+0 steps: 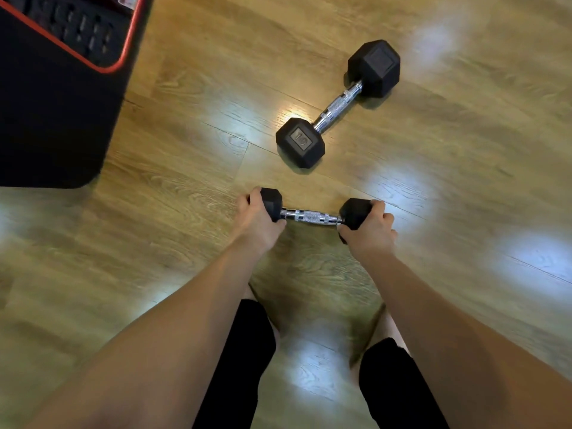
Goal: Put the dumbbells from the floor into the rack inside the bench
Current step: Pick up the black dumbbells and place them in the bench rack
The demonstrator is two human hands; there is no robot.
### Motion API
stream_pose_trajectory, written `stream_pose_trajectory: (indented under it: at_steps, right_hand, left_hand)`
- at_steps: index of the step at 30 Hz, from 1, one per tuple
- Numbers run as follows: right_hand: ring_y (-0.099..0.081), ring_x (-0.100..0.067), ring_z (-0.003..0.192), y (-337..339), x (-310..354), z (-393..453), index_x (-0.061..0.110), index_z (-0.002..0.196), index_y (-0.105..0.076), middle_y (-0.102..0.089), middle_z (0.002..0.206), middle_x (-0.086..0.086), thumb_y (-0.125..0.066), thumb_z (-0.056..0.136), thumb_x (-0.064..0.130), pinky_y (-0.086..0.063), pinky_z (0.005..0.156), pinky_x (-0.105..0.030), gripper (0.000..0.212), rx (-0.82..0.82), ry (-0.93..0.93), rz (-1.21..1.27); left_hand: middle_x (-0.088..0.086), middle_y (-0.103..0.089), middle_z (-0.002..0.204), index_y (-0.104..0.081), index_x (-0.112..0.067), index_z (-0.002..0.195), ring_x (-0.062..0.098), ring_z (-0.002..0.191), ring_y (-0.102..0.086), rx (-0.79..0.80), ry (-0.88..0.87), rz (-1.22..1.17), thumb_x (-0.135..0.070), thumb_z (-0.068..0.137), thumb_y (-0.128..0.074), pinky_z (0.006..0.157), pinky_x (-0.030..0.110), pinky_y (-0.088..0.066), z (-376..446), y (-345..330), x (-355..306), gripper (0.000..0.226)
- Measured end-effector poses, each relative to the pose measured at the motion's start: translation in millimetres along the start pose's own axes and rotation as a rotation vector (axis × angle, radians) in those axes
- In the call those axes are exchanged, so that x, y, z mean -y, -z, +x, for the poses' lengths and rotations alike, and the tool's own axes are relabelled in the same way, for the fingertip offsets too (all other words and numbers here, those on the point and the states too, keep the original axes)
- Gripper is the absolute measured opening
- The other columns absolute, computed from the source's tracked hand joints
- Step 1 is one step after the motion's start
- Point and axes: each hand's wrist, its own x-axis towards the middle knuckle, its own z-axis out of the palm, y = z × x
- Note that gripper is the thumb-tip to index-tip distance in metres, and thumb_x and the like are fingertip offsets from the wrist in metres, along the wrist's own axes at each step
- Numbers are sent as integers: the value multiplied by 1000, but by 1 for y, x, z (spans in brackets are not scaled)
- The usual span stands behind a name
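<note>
- The small dumbbell (312, 215) lies crosswise on the wood floor (185, 156), just in front of the person's knees, and both hands are on it.
- The left hand (258, 218) curls its fingers round the left black head; the right hand (370, 228) wraps the right head the same way. Neither hand is on the chrome bar between the heads, which shows bare.
- Whether the small dumbbell is already off the floor or only gripped, I cannot tell from this view.
- It looks solid and stiff: rubber-coated hexagonal heads on a knurled metal bar. Nothing about it should bend or break, and its weight probably sits evenly at the two ends.
- The rubber heads likely give decent friction, but they are blunt, fat shapes, so a grip on them is weaker than one round the knurled bar, which seems the surest place to hold.
- The big dumbbell (337, 103) lies farther out on the floor, slanted and well apart from the hands. It is untouched, and its near face carries a number that looks like 10. It will probably feel clearly heavier; the bar is the place to take it.
- The bench (58, 125) stands to the left, black with a red-edged opening at the top corner; the rack inside is too dark to make out.
</note>
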Motion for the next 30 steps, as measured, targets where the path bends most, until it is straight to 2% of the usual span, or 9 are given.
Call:
stream_pose_trajectory:
  at_steps: [4, 9, 17, 20, 23, 26, 30]
  right_hand:
    - [-52, -46, 110, -10, 3, 9, 23, 140, -27, -39, 127, -14, -77, 77, 39, -48, 94, -56, 83, 4, 0, 71]
    - [-51, -42, 109, -11, -2, 11, 26, 139, -28, -36, 127, -12, -74, 80, 36, -51, 88, -49, 75, 1, 16, 102]
    - [-46, -34, 112, 3, -1, -13, 27, 140, -28, -35, 128, -8, -76, 80, 31, -49, 94, -47, 77, -11, 87, 174]
    - [-47, -30, 110, 23, 10, -29, 25, 140, -30, -35, 128, -8, -78, 79, 30, -50, 92, -43, 78, -21, 129, 200]
    - [-46, -28, 108, 53, 40, -49, 20, 142, -33, -38, 127, -11, -79, 78, 26, -42, 88, -31, 79, -41, 181, 189]
    - [-45, -31, 114, 87, 77, -69, 22, 142, -34, -39, 126, -11, -80, 75, 27, -41, 98, -39, 81, -64, 260, 135]
    - [-46, -31, 113, 136, 138, -87, 27, 140, -31, -37, 122, -4, -80, 76, 31, -43, 100, -45, 81, -39, 384, 59]
  left_hand:
    - [11, -40, 139, -27, -24, 148, 33, 122, -50, 8, 4, -48, -36, 74, -84, 103, 43, -45, 13, -2, 2, 94]
    - [10, -41, 134, -34, -24, 141, 36, 114, -55, 1, 16, -49, -31, 72, -84, 98, 49, -51, 16, 0, -1, 86]
    - [6, -44, 128, -39, -24, 134, 30, 112, -53, -18, 43, -100, -27, 63, -87, 97, 46, -51, -4, 13, 0, 85]
    - [4, -44, 128, -40, -26, 133, 28, 112, -54, -41, 33, -134, -30, 62, -87, 97, 44, -51, -22, 37, -4, 85]
    - [2, -43, 127, -39, -28, 131, 27, 112, -54, -67, 29, -173, -34, 63, -87, 94, 41, -53, -40, 74, -9, 83]
    - [1, -42, 125, -36, -31, 131, 27, 111, -54, -122, 48, -207, -41, 63, -85, 94, 44, -54, -58, 116, -17, 84]
    - [-7, -36, 119, -36, -32, 132, 22, 113, -50, -195, 79, -369, -38, 66, -85, 100, 41, -52, -80, 176, -30, 83]
